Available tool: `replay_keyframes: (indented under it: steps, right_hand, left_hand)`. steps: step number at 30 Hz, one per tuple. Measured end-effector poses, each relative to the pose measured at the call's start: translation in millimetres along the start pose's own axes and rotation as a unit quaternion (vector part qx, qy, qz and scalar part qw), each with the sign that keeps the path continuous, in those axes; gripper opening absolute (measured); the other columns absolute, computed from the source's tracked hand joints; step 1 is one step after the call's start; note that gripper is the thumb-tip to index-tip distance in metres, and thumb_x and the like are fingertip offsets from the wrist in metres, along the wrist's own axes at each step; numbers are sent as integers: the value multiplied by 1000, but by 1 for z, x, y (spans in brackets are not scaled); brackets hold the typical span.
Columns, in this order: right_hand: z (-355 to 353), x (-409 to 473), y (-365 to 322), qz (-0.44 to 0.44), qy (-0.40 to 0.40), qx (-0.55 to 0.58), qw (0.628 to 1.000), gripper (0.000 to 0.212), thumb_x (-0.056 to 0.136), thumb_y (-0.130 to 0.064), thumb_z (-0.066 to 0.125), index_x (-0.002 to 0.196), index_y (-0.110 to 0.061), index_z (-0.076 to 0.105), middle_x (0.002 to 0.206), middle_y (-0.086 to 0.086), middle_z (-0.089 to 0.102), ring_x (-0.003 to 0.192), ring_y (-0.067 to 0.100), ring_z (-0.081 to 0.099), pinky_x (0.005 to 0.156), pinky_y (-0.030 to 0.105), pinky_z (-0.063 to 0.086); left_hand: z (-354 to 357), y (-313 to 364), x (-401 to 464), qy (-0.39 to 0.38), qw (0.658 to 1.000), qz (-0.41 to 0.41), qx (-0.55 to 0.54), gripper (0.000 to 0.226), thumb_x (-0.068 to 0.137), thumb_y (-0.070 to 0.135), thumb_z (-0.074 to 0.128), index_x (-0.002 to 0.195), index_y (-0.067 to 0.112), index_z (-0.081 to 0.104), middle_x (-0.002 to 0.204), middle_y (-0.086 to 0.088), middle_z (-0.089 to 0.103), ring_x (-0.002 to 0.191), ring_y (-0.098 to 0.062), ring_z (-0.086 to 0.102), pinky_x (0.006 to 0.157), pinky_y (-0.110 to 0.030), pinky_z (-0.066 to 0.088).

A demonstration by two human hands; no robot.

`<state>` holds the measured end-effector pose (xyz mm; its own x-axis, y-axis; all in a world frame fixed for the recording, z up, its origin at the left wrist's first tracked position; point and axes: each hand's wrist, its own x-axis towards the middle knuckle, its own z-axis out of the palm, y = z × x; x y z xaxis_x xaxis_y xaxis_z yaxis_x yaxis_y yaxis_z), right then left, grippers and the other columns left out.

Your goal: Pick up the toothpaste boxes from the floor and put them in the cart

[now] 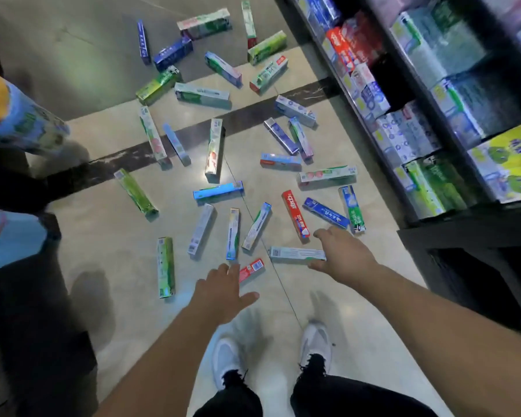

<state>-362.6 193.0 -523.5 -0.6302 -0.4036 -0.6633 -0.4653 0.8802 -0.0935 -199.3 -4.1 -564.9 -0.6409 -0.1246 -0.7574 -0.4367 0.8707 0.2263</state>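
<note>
Several toothpaste boxes lie scattered over the tiled floor [109, 242]. My left hand [223, 291] reaches down with spread fingers over a small red box [251, 269], which it partly hides; it holds nothing. My right hand [340, 251] hangs open over the right end of a white box [297, 254], with its thumb close to that box. A red box [296, 217], a blue box [325, 212] and a green box [352, 209] lie just beyond my right hand. No cart is clearly in view.
A dark shelf unit [463, 224] stocked with toothpaste packs [427, 188] runs along the right side. Blurred stacked goods [21, 124] and a blue pack [9, 239] stand at the left edge. My white shoes [315, 344] stand on the floor below the hands.
</note>
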Motion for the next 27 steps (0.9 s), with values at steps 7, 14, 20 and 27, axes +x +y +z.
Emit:
replay_keyframes:
  steps: [7,14,20,27]
  right_hand:
    - [164,136,31,-12,2,-32,999,60,81,-47,71,129,-20,48,125,5,55,110,25,54,90,38,49]
    - [257,214,61,-25,16,-122,992,45,79,-34,71,116,-19,51,114,7,56,98,24,55,80,37,51]
    - [275,234,68,-37,21,-179,983,33,85,-23,63,114,-21,47,109,5,58,96,23,56,77,35,48]
    - [199,187,49,-2,45,-61,997,34,88,-34,62,117,-18,52,107,8,64,92,29,64,69,35,51]
  left_hand:
    - [119,-35,163,-8,993,41,113,67,88,62,53,135,16,37,133,-8,46,120,-27,47,90,-41,43]
    - [184,-58,252,-12,979,82,184,51,89,46,60,125,15,41,121,-7,56,109,-28,58,72,-36,43]
    - [194,-57,265,15,982,86,166,35,95,37,50,119,13,43,112,-9,63,99,-31,64,68,-34,41]
    - [114,-46,198,44,998,50,-2,32,91,47,56,100,19,43,100,-8,64,83,-26,60,67,-30,43]
